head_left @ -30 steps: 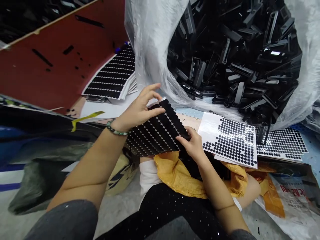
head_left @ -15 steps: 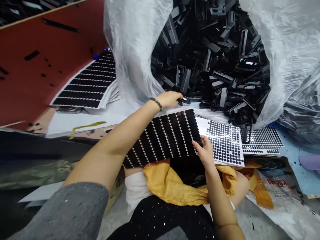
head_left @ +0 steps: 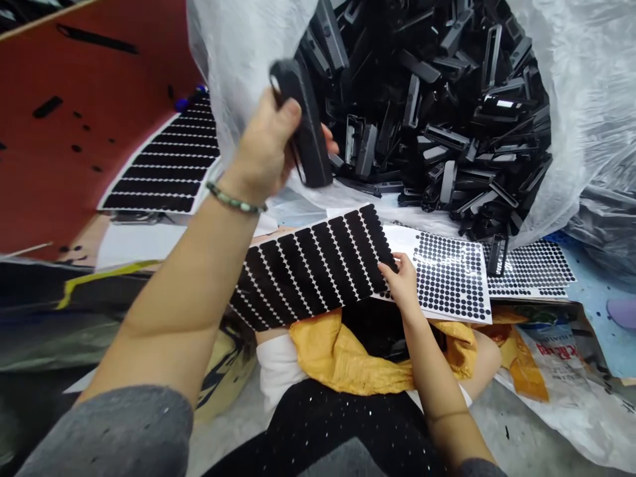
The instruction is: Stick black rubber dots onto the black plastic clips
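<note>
A black plastic part (head_left: 309,129) has just been lifted from the pile (head_left: 432,112) and is clamped in the left hand (head_left: 261,149), raised above the sheet of black dots (head_left: 308,271), which is pinched at its edge by the right hand (head_left: 402,285), the fingers closed on it.

**Sheets before you, bag behind**
A pad sheet (head_left: 308,268) sits at 12 o'clock under your right hand (head_left: 403,285); a second sheet (head_left: 447,275) lies beside it at 1 o'clock, a bag (head_left: 586,119) of parts behind, a stack (head_left: 163,172) at 11 o'clock.
</note>
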Demonstrator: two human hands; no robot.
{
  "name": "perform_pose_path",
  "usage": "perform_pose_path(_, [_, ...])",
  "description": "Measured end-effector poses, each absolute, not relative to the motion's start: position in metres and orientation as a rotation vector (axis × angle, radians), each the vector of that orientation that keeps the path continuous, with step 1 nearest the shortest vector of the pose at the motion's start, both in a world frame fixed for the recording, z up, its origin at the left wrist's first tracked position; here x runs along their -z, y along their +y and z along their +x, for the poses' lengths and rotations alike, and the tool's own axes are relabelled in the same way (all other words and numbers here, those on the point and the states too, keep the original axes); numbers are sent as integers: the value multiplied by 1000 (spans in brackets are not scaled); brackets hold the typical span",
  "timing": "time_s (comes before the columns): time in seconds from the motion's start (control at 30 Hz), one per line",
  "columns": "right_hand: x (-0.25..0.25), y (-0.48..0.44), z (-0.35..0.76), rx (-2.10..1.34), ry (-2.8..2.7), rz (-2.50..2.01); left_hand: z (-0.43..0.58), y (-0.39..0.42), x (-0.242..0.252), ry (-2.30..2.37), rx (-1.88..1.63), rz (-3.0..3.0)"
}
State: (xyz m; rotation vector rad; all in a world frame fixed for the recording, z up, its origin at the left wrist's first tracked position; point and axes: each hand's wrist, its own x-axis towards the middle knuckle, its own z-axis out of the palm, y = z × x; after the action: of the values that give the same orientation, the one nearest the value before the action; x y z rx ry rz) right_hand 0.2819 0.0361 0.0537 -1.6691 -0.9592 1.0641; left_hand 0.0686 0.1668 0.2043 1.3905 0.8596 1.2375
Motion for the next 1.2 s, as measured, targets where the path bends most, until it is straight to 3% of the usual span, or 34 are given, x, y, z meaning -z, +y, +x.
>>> perform_pose_path(0.17, [-57,41,293,-820,-1132,-1847,110,85,-139,894,-517,1073])
perform_pose_path(0.27, [-61,34,308,-592,-1314,-1825,124,63,-105,923,-447,1047])
perform_pose_path(0.4, [-72,18,331,-408,-1435,-1808,122,66,-97,928,-574,993])
perform_pose_path(0.8, [-56,1,324,-490,-1516,-1889,155,63,-73,898,-545,852])
perform_pose_path(1.2, [-98,4,335,-987,-1254,-1467,139,54,-97,846,-378,1017])
